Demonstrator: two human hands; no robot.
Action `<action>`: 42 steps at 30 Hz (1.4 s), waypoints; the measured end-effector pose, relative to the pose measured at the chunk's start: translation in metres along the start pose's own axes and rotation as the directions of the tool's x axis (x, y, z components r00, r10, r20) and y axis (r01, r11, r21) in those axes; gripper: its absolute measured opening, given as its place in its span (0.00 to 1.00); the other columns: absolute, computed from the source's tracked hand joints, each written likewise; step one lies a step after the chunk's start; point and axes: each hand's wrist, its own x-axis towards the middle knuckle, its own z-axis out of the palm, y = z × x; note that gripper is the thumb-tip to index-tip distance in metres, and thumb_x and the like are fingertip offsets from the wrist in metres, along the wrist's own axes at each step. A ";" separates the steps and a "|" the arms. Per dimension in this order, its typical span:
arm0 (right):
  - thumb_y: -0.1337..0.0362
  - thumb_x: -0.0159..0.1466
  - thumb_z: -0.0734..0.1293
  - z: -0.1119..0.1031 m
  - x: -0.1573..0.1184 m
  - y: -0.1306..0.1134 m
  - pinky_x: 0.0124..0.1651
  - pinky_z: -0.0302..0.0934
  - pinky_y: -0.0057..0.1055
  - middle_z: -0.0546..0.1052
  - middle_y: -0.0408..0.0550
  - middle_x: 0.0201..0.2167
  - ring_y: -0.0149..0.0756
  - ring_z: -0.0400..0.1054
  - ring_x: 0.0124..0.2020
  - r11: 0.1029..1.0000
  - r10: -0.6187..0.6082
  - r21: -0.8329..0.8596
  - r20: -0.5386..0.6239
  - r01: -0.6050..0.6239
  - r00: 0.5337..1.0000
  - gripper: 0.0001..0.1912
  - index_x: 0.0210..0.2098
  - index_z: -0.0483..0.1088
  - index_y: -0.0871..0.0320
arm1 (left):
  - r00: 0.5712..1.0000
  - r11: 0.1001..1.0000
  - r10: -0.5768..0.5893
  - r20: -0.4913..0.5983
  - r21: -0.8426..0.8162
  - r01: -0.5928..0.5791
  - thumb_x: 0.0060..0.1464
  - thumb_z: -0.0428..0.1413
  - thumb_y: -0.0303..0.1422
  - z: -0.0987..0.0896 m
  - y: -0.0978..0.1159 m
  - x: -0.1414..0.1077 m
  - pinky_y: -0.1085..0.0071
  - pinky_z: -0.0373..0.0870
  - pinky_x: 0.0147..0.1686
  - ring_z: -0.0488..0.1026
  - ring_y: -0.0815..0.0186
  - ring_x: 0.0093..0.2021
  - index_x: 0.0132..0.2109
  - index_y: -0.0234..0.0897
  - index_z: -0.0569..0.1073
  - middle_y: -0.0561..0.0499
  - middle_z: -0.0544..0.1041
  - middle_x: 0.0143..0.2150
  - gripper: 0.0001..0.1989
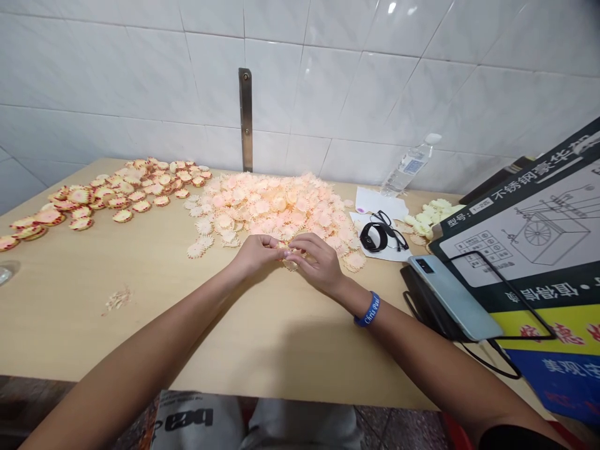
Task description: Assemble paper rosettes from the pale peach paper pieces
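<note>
My left hand (259, 253) and my right hand (319, 259) meet at the near edge of a heap of pale pink flower-shaped pieces (281, 203). Between their fingertips is a small flower-shaped piece (290, 265), mostly covered by the fingers. Thumb and forefinger of my left hand pinch its left side. My right hand curls over it from the right, fingers closed. To the left lie many thicker flower-shaped pieces with red edges (122, 215), some of them stacked on one another.
Small pale scraps (118, 299) lie at the left. On the right are a water bottle (410, 165), black glasses (390, 226), a black watch (374, 236), pale yellow pieces (434, 215), a phone (454, 297) on a stand and a large printed box (539, 237). A tiled wall (154, 75) borders the table.
</note>
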 end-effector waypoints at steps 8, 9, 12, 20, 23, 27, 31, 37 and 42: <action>0.72 0.64 0.64 -0.001 0.003 -0.005 0.38 0.67 0.35 0.72 0.47 0.35 0.35 0.69 0.37 0.989 0.133 0.067 -0.030 -0.131 0.991 0.08 0.33 0.72 0.55 | 0.999 0.984 -0.001 0.045 -0.180 0.009 0.37 0.68 0.45 -0.004 -0.004 0.004 0.71 0.67 0.28 0.69 0.67 0.27 0.25 0.31 0.78 0.48 0.75 0.24 0.19; 0.73 0.63 0.64 -0.002 0.002 -0.007 0.38 0.66 0.35 0.72 0.47 0.34 0.35 0.69 0.37 0.992 0.113 0.066 -0.039 -0.110 0.993 0.08 0.33 0.72 0.55 | 1.000 0.980 -0.005 0.010 -0.201 0.007 0.37 0.68 0.45 -0.005 -0.005 0.006 0.72 0.67 0.27 0.69 0.68 0.26 0.23 0.31 0.76 0.49 0.73 0.22 0.19; 0.75 0.63 0.63 -0.004 -0.002 -0.015 0.36 0.66 0.34 0.72 0.47 0.34 0.34 0.68 0.35 0.998 -0.038 0.056 -0.025 0.039 0.999 0.11 0.35 0.73 0.53 | 0.992 0.962 -0.033 -0.121 -0.273 -0.002 0.35 0.70 0.45 -0.013 -0.007 0.013 0.74 0.63 0.23 0.65 0.71 0.22 0.20 0.32 0.73 0.51 0.70 0.18 0.21; 0.76 0.63 0.58 0.001 -0.001 0.005 0.43 0.67 0.38 0.72 0.50 0.41 0.39 0.69 0.44 0.967 0.222 -0.103 -0.110 -0.233 0.969 0.19 0.43 0.75 0.52 | 0.989 0.948 0.035 -0.146 -0.309 -0.079 0.31 0.70 0.49 -0.016 -0.010 0.019 0.71 0.68 0.30 0.67 0.71 0.26 0.26 0.32 0.76 0.52 0.71 0.22 0.24; 0.74 0.64 0.58 0.001 0.001 0.009 0.47 0.67 0.39 0.73 0.51 0.43 0.40 0.69 0.46 0.938 0.329 -0.063 -0.156 -0.342 0.931 0.18 0.44 0.75 0.53 | 0.989 0.965 0.053 -0.135 -0.250 -0.085 0.31 0.70 0.47 -0.010 -0.014 0.017 0.70 0.67 0.34 0.69 0.69 0.29 0.30 0.32 0.78 0.51 0.75 0.26 0.24; 0.67 0.66 0.62 0.002 0.001 0.000 0.46 0.68 0.39 0.74 0.51 0.43 0.40 0.69 0.45 0.965 0.258 -0.018 -0.099 -0.261 0.961 0.11 0.45 0.74 0.53 | 0.994 0.988 0.055 -0.091 -0.140 -0.068 0.35 0.69 0.44 -0.006 -0.010 0.009 0.71 0.64 0.32 0.68 0.70 0.28 0.27 0.31 0.77 0.51 0.74 0.25 0.19; 0.63 0.63 0.69 0.005 0.001 -0.006 0.41 0.68 0.36 0.75 0.51 0.41 0.38 0.70 0.42 0.976 0.213 0.037 0.015 -0.213 0.977 0.11 0.46 0.73 0.54 | 0.998 0.992 0.055 -0.038 -0.112 -0.059 0.35 0.69 0.41 -0.002 -0.001 0.002 0.70 0.65 0.32 0.69 0.68 0.28 0.24 0.32 0.75 0.50 0.74 0.24 0.17; 0.66 0.63 0.68 0.004 0.002 -0.007 0.35 0.66 0.32 0.76 0.46 0.32 0.34 0.70 0.33 0.963 0.232 0.140 0.004 -0.231 0.973 0.02 0.33 0.74 0.56 | 0.997 0.998 0.056 0.047 0.009 -0.057 0.36 0.67 0.45 -0.004 0.002 0.002 0.72 0.59 0.27 0.65 0.70 0.25 0.25 0.31 0.77 0.51 0.72 0.22 0.19; 0.71 0.64 0.65 0.001 0.001 -0.014 0.36 0.68 0.35 0.77 0.48 0.32 0.36 0.71 0.35 0.994 0.083 0.077 -0.039 -0.080 0.996 0.08 0.31 0.73 0.55 | 1.000 1.000 0.010 -0.009 -0.030 -0.010 0.38 0.65 0.51 -0.011 -0.001 0.007 0.73 0.50 0.21 0.53 0.75 0.19 0.17 0.34 0.67 0.57 0.58 0.15 0.25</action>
